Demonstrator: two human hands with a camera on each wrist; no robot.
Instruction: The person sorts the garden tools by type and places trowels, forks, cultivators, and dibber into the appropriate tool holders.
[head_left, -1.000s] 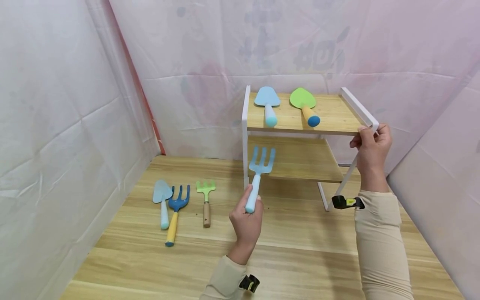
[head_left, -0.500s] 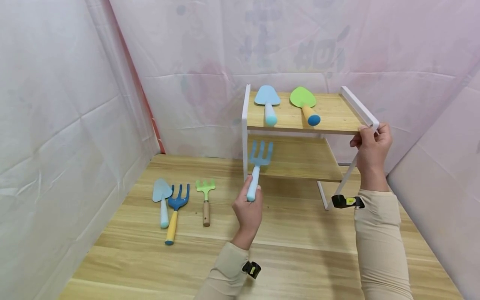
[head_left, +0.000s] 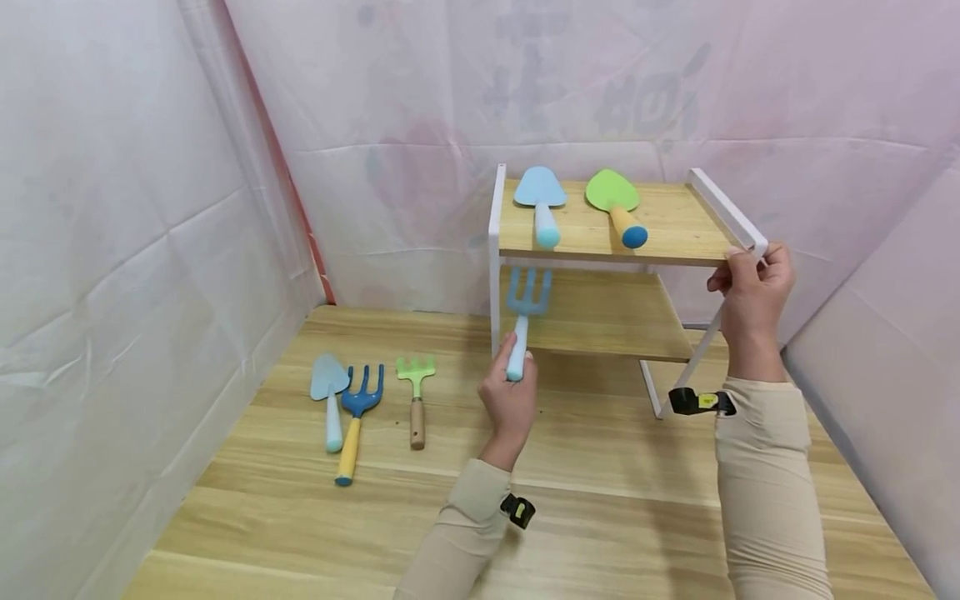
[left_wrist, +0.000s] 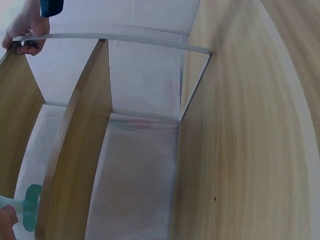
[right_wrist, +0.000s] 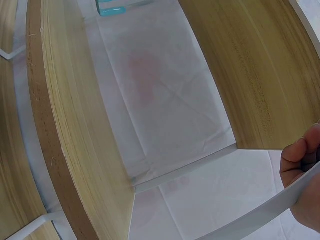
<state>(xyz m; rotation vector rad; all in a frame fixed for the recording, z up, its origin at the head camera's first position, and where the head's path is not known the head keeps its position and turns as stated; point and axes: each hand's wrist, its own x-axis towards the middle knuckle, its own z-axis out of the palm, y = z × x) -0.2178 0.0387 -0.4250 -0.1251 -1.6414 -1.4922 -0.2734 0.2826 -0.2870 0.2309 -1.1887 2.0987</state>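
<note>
In the head view my left hand (head_left: 512, 398) grips the pale handle of a light blue hand fork (head_left: 529, 293), its tines pointing away at the left end of the rack's lower shelf (head_left: 607, 321). Part of that fork, looking teal, shows at the lower left of the left wrist view. My right hand (head_left: 756, 287) pinches the front right corner of the white metal frame (head_left: 727, 207), by the upper shelf. On the upper shelf (head_left: 678, 221) lie a light blue trowel (head_left: 542, 190) and a green trowel (head_left: 612, 193) with a yellow handle.
Left on the wooden table (head_left: 300, 533) lie a light blue trowel (head_left: 328, 379), a blue hand fork (head_left: 362, 402) with a yellow handle, and a small green rake (head_left: 416, 375) with a wooden handle. White sheeting (head_left: 390, 225) hangs behind and at both sides.
My left hand has moved forward with the light blue hand fork, bringing its tines to the lower shelf opening. The right hand keeps its hold on the frame corner.
</note>
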